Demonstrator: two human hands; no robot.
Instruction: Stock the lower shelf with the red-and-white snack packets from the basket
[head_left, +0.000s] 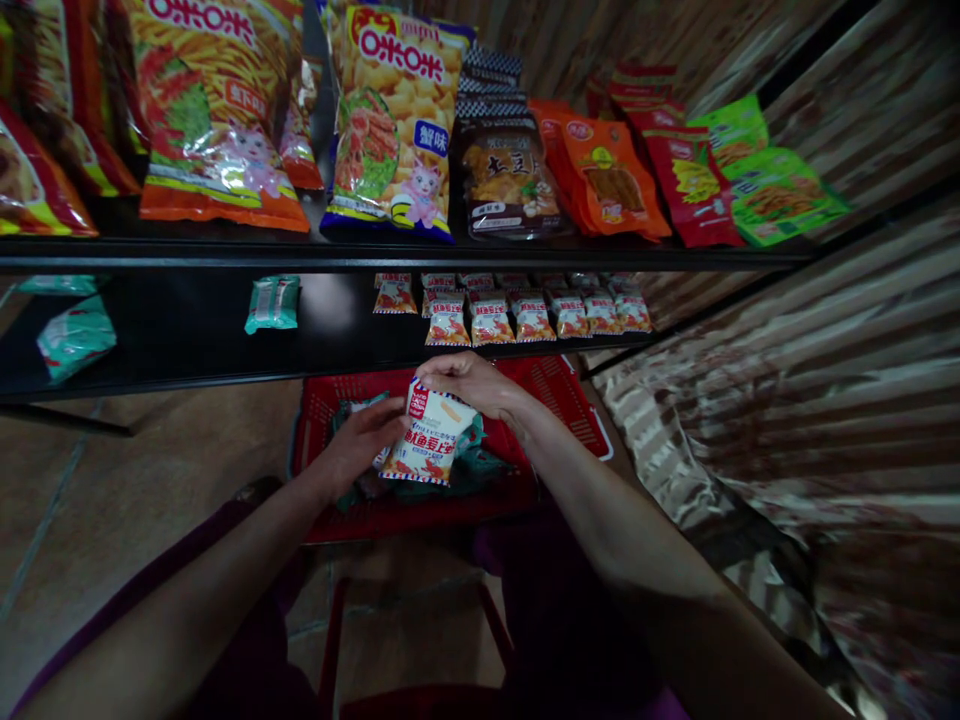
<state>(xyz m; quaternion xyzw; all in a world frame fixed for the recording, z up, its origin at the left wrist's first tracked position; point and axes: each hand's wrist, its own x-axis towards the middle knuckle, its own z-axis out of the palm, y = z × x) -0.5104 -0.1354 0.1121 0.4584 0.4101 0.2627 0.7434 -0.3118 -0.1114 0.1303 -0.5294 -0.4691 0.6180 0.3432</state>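
A small white snack bag (429,440) with red lettering and blue-striped ends is held above a red shopping basket (592,425). My right hand (469,382) pinches its top edge. At the bag's left side, my left hand (367,445) has its fingers closed around the edge. Below, several teal snack bags (487,465) lie in the basket, partly covered by the held bag and my hands. Just beyond the basket, small bags of the same white and orange kind (491,318) stand in rows on the lower black shelf (337,350).
On the upper shelf (375,255) stand large snack bags (394,130), brown bags (510,170), orange packets (611,180) and green packets (787,195). Teal packets (272,303) lie on the lower shelf's left. A patterned curtain (810,400) hangs at the right.
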